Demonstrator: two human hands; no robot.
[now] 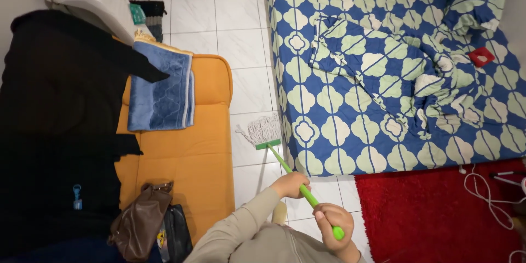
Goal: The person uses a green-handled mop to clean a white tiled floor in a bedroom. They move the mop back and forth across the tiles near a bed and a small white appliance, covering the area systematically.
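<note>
One mop [274,145]: green handle, pale string head resting on the white tile floor [241,38] between the orange sofa [192,153] and the bed [383,76]. Your left hand [290,184] has its fingers clamped mid-handle; your right hand [333,220] is fisted around the top end. Two bags on the sofa: one brown [139,222], one black [175,233], contents unseen. One folded blue towel [161,87]. One red rug [438,213].

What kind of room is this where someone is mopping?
Most likely a bedroom in a home. There is a bed with a blue patterned cover, an orange sofa holding a folded blue blanket, and a white tiled floor with a red rug.
</note>
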